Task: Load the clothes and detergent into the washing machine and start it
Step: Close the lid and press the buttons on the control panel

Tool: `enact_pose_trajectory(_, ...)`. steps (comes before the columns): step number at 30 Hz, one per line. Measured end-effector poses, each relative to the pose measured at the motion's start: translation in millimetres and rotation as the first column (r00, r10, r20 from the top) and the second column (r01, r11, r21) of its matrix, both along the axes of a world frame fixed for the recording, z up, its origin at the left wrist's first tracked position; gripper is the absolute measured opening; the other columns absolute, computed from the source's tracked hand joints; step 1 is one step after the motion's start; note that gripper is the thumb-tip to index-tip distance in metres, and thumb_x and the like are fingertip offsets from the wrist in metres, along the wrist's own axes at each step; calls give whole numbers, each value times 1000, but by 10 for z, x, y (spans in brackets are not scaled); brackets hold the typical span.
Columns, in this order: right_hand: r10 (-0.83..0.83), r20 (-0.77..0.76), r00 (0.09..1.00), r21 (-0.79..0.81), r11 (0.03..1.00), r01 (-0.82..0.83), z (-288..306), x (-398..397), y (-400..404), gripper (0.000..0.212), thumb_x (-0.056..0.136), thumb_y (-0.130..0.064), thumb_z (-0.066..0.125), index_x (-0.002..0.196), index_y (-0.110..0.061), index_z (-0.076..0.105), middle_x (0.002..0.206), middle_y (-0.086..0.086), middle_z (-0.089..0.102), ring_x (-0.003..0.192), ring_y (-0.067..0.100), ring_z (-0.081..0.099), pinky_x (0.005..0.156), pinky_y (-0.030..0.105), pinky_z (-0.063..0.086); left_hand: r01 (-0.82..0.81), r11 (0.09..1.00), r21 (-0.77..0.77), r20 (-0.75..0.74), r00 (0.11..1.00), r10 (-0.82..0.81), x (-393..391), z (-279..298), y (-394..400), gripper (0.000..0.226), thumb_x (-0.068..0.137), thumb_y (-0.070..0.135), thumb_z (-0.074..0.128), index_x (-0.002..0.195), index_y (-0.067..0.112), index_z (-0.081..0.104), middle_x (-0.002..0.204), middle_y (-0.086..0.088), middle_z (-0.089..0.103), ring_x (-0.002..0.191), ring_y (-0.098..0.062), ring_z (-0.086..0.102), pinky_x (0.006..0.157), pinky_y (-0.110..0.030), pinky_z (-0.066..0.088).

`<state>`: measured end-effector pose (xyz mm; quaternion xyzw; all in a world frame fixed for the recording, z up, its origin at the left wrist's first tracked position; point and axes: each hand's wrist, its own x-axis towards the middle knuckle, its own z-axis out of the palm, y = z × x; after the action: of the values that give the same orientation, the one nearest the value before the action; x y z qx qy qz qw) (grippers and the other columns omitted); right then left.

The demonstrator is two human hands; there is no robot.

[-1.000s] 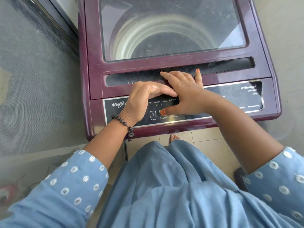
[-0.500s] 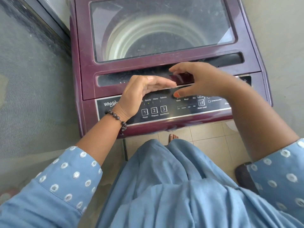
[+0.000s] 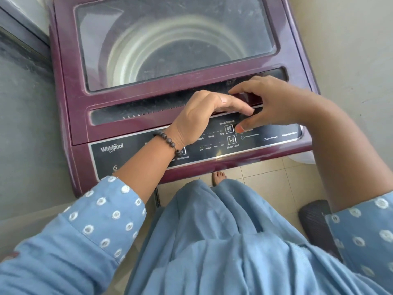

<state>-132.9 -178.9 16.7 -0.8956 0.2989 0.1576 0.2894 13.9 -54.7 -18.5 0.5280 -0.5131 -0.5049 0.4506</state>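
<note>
A maroon top-loading washing machine (image 3: 70, 107) stands in front of me, its glass lid (image 3: 170, 39) closed over a pale drum. Along its front runs a black control panel (image 3: 212, 150) with white labels. My left hand (image 3: 200, 116) hovers flat over the panel's middle, fingers straight and pointing right, a bead bracelet on the wrist. My right hand (image 3: 274, 103) is over the panel's right half, fingers spread and loosely bent, its thumb tip down by the wash options buttons. Neither hand holds anything. No clothes or detergent show.
A grey mesh screen (image 3: 23, 124) fills the left side, close to the machine. A pale wall (image 3: 350, 50) is on the right. Beige floor tiles (image 3: 265, 179), my bare toes and a dark ribbed object (image 3: 314, 222) lie below the machine's front.
My right hand has left the start and program buttons and moved right to the wash options area. My left hand has shifted right along the panel. The camera has moved closer.
</note>
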Motion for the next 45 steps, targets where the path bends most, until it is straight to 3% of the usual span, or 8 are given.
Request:
enact_pose_trajectory(6, 41, 6, 999, -30, 999, -41, -45, -38, 24, 95, 59, -63, 74, 142, -37, 37, 126, -5, 46, 121, 21, 35, 109, 39, 16, -5, 1000, 26, -126, 992, 9, -119, -38, -49, 52, 92, 1, 19, 111, -7, 67, 111, -20, 70, 113, -22, 65, 100, -29, 46)
enact_pose_trajectory(10, 55, 35, 998, -60, 997, -53, -102, -6, 51, 90, 59, -66, 69, 139, -39, 40, 111, -12, 38, 106, 13, 29, 103, 37, 16, -33, 998, 62, -178, 983, 43, -145, -19, -68, 52, 88, 6, 21, 109, -2, 68, 106, -18, 71, 109, -20, 67, 96, -26, 47)
enact_pose_trajectory(15, 68, 56, 996, -50, 997, -65, -173, 8, 63, 81, 68, -60, 72, 139, -38, 40, 116, -9, 44, 117, 20, 37, 111, 51, 18, -46, 996, 72, -180, 982, 58, -134, -31, -70, 52, 87, 6, 21, 107, 0, 68, 105, -16, 71, 108, -19, 67, 96, -25, 47)
enact_pose_trajectory(23, 64, 37, 997, -8, 998, -64, -197, 48, 60, 80, 65, -69, 60, 137, -40, 40, 113, -10, 45, 119, 23, 39, 112, 54, 18, -73, 995, 73, -209, 974, 86, -138, -17, -78, 51, 85, 6, 22, 106, 1, 68, 102, -13, 72, 105, -20, 68, 95, -27, 48)
enact_pose_trajectory(29, 52, 26, 998, -36, 998, -51, -162, 87, 95, 73, 72, -60, 66, 137, -40, 40, 109, -11, 40, 119, 22, 38, 113, 55, 13, -85, 995, 61, -236, 967, 97, -109, -23, -60, 50, 85, 5, 23, 100, 6, 71, 96, -3, 76, 103, -19, 68, 93, -26, 49)
enact_pose_trajectory(41, 46, -19, 999, -42, 998, -47, -106, 154, 181, 70, 76, -56, 68, 138, -42, 37, 110, -13, 38, 123, 21, 38, 113, 56, 7, -93, 993, 73, -255, 961, 108, -61, -29, -20, 49, 84, 8, 24, 97, 2, 71, 93, -5, 75, 100, -19, 69, 92, -26, 49)
enact_pose_trajectory(45, 42, -42, 998, -58, 997, -44, -97, 163, 207, 73, 77, -55, 68, 140, -42, 34, 119, -10, 44, 126, 22, 37, 114, 56, 7, -86, 994, 68, -253, 962, 101, -54, -56, -15, 48, 85, 8, 25, 94, 5, 72, 92, -3, 75, 100, -19, 69, 92, -27, 49)
